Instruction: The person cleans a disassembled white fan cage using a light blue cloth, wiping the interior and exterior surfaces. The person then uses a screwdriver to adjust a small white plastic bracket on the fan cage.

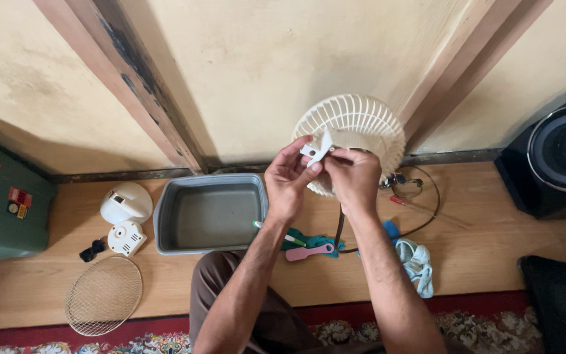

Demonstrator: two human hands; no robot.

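Note:
Both of my hands are raised in front of the wall and pinch one small white plastic part (317, 149) between their fingertips. My left hand (288, 180) grips it from the left, my right hand (354, 177) from the right. Just behind them a round white fan grille (361, 124) leans against the wall, its lower left hidden by my hands. Below my forearms a pink-handled brush (309, 251), a green-and-white brush (271, 229) and a teal cloth (309, 241) lie on the wooden floor.
A grey rectangular tub (165, 223) sits left of my hands. Farther left are a white fan housing (126, 202), a small white motor part (126, 238), a round wire grille (103, 295) and a green toolbox (1, 203). A light blue cloth (419, 262), cable (427, 203) and black speaker (558, 164) are right.

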